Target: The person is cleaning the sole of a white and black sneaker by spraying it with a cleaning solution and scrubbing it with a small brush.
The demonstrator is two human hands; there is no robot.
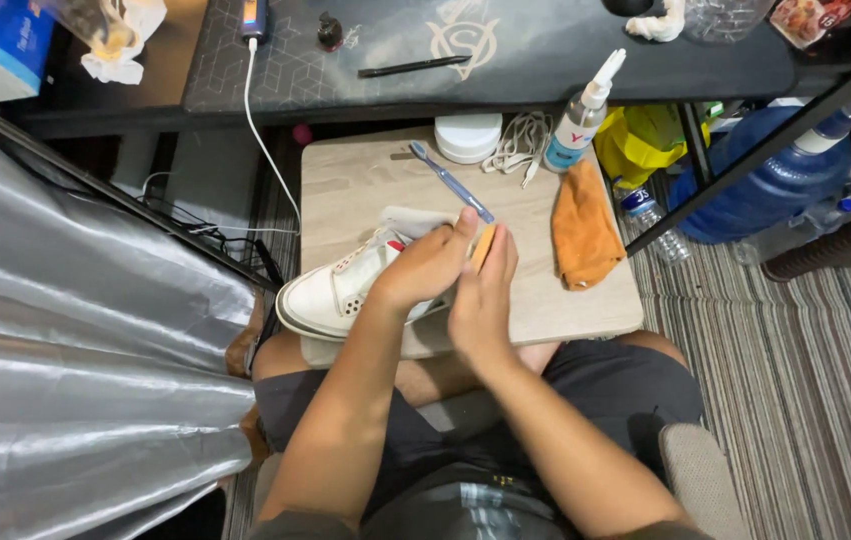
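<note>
Sneaker (330,295), white leather with perforated side and rounded toe, lying on a pale wood-grain worktop (365,180) across the lap. Left hand (427,268) curled over its upper, gripping it, wrist bent down. Right hand (482,300) upright beside it, fingers closed around a small tan block (484,243), forearm angled in from lower right. Slim blue toothbrush (450,182) just behind. Crumpled orange cloth (583,228), spray bottle (579,120), round white tub (467,137) well apart.
</note>
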